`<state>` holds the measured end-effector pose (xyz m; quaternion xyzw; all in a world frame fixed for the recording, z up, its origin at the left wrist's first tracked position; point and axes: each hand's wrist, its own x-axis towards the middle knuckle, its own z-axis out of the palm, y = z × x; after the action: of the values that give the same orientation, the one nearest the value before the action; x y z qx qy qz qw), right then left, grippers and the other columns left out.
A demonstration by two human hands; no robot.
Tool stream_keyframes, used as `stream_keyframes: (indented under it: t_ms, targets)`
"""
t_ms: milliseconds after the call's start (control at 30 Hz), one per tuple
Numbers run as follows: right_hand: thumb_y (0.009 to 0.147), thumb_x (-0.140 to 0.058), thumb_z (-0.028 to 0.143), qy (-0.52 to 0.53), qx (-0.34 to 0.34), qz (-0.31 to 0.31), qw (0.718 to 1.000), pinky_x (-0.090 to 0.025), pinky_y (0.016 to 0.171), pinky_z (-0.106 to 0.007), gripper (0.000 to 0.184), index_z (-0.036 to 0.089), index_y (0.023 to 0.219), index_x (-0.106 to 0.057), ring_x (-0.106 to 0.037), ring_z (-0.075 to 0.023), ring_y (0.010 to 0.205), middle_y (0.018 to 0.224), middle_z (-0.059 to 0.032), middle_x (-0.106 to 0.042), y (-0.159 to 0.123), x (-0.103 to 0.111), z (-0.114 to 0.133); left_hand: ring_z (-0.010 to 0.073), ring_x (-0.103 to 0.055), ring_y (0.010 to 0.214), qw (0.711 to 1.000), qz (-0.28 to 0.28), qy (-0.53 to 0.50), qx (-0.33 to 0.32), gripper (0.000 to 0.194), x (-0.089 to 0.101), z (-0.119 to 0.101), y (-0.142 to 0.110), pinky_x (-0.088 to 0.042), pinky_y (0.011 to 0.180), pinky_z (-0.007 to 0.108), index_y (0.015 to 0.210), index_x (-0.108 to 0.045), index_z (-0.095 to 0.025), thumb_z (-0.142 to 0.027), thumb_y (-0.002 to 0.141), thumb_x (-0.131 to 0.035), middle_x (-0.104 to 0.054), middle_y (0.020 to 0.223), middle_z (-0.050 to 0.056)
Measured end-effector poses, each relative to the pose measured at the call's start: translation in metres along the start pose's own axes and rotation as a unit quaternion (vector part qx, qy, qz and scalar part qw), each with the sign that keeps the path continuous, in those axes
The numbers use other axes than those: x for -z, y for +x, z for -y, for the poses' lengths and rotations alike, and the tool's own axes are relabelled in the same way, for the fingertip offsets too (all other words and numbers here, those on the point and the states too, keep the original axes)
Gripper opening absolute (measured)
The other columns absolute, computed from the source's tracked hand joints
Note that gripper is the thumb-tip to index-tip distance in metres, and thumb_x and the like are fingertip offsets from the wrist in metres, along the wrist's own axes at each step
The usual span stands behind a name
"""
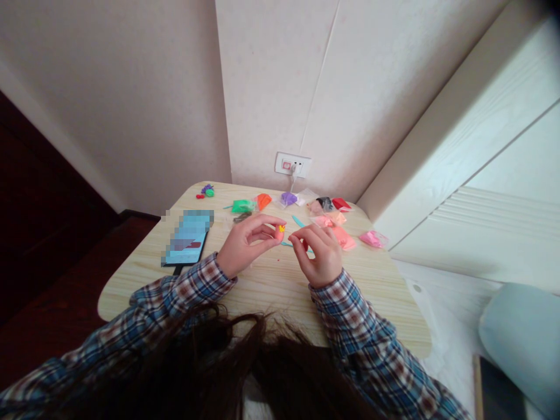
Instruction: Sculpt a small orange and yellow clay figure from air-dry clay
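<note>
My left hand [245, 242] pinches a small yellow clay piece [282, 228] between thumb and fingertips, above the middle of the table. A pinkish part shows just under the yellow; whether it is clay or a fingertip is unclear. To the right, my right hand [321, 251] has thumb and forefinger pressed together, a short gap away from the piece. Anything between those fingertips is too small to make out. Behind the hands lies a light-blue modelling tool [298, 221], and another thin blue tool [286, 244] is partly covered by my right hand.
Bags of coloured clay line the table's back: green [242, 206], orange [264, 201], purple [289, 199], red [341, 204], and pink [373, 238] at right. Small clay pieces [209, 192] sit at the back left. A tablet-like screen [186, 239] lies left on the wooden table [135, 286].
</note>
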<state>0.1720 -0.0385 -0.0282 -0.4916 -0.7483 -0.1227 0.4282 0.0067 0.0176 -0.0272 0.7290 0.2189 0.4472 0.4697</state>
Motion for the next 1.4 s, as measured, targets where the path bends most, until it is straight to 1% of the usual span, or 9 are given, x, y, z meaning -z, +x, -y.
stream_keyframes:
  t_ms: [100, 200, 333, 533, 733, 1000, 1133, 1267, 1400]
  targets:
    - [0.086, -0.047, 0.019, -0.034, 0.032, -0.005, 0.999, -0.033, 0.064, -0.029, 0.016, 0.019, 0.072, -0.053, -0.048, -0.0110, 0.057, 0.060, 0.0013, -0.054, 0.0002, 0.0002, 0.0005, 0.0103, -0.060, 0.082, 0.996, 0.008, 0.050, -0.067, 0.025, -0.0003, -0.0008, -0.0010, -0.054, 0.077, 0.024, 0.103, -0.061, -0.016, -0.020, 0.079, -0.061, -0.058, 0.098, 0.005]
    - [0.085, -0.048, 0.018, -0.049, 0.056, -0.014, 0.997, -0.033, 0.065, -0.029, 0.016, 0.019, 0.069, -0.051, -0.045, -0.0101, 0.054, 0.058, 0.0029, -0.052, -0.0001, -0.0004, 0.0009, 0.0096, -0.059, 0.079, 0.984, 0.009, 0.114, -0.134, 0.021, -0.0008, -0.0039, -0.0013, -0.054, 0.073, 0.023, 0.101, -0.062, -0.016, -0.018, 0.080, -0.060, -0.059, 0.095, 0.005]
    - [0.084, -0.048, 0.017, -0.050, 0.074, -0.012, 0.996, -0.033, 0.067, -0.029, 0.014, 0.019, 0.070, -0.051, -0.044, -0.0088, 0.051, 0.058, 0.0039, -0.053, -0.0021, -0.0013, 0.0017, 0.0115, -0.058, 0.081, 0.962, 0.005, 0.200, -0.184, 0.018, -0.0016, -0.0079, -0.0011, -0.053, 0.072, 0.025, 0.098, -0.062, -0.016, -0.016, 0.080, -0.059, -0.060, 0.092, 0.005]
    - [0.082, -0.049, 0.017, -0.028, 0.062, -0.004, 0.998, -0.033, 0.069, -0.028, 0.007, 0.018, 0.077, -0.054, -0.045, -0.0076, 0.051, 0.060, 0.0045, -0.055, -0.0029, -0.0020, 0.0029, 0.0120, -0.058, 0.079, 0.954, 0.003, 0.226, -0.196, 0.016, -0.0012, -0.0077, -0.0013, -0.051, 0.073, 0.026, 0.096, -0.061, -0.015, -0.017, 0.080, -0.059, -0.061, 0.092, 0.006]
    - [0.084, -0.050, 0.019, -0.018, 0.051, 0.002, 0.999, -0.032, 0.070, -0.028, 0.009, 0.018, 0.077, -0.056, -0.047, -0.0075, 0.051, 0.059, 0.0045, -0.056, -0.0019, -0.0007, 0.0022, 0.0122, -0.057, 0.080, 0.950, 0.011, 0.243, -0.198, 0.018, 0.0002, -0.0054, -0.0020, -0.051, 0.075, 0.026, 0.099, -0.060, -0.016, -0.017, 0.081, -0.057, -0.060, 0.093, 0.006]
    - [0.085, -0.050, 0.021, -0.021, 0.063, 0.000, 0.998, -0.031, 0.070, -0.029, 0.012, 0.018, 0.076, -0.058, -0.046, -0.0070, 0.048, 0.057, 0.0051, -0.057, -0.0026, -0.0003, -0.0004, 0.0145, -0.056, 0.093, 0.920, 0.022, 0.301, -0.248, 0.018, 0.0016, -0.0017, -0.0032, -0.048, 0.084, 0.027, 0.100, -0.059, -0.015, -0.013, 0.082, -0.055, -0.059, 0.096, 0.007]
    - [0.085, -0.053, 0.020, -0.015, 0.064, -0.003, 0.998, -0.031, 0.070, -0.029, 0.011, 0.018, 0.076, -0.059, -0.047, -0.0070, 0.049, 0.057, 0.0051, -0.058, -0.0021, -0.0007, -0.0007, 0.0147, -0.056, 0.094, 0.911, 0.027, 0.317, -0.262, 0.020, 0.0024, -0.0001, -0.0030, -0.048, 0.085, 0.028, 0.102, -0.057, -0.015, -0.012, 0.083, -0.054, -0.059, 0.096, 0.007]
    - [0.084, -0.055, 0.023, -0.001, 0.052, 0.002, 0.999, -0.030, 0.070, -0.029, 0.012, 0.018, 0.075, -0.060, -0.047, -0.0064, 0.048, 0.057, 0.0054, -0.059, -0.0019, 0.0000, -0.0016, 0.0148, -0.056, 0.094, 0.912, 0.036, 0.314, -0.260, 0.021, 0.0025, -0.0009, -0.0031, -0.049, 0.084, 0.028, 0.103, -0.057, -0.015, -0.013, 0.083, -0.054, -0.059, 0.097, 0.007]
    - [0.085, -0.055, 0.030, 0.002, 0.029, 0.012, 1.000, -0.030, 0.071, -0.029, 0.023, 0.018, 0.065, -0.057, -0.046, -0.0064, 0.047, 0.054, 0.0059, -0.058, -0.0028, 0.0002, -0.0038, 0.0143, -0.056, 0.092, 0.922, 0.042, 0.296, -0.247, 0.020, 0.0026, -0.0031, -0.0034, -0.049, 0.083, 0.028, 0.102, -0.058, -0.015, -0.014, 0.082, -0.056, -0.059, 0.096, 0.007]
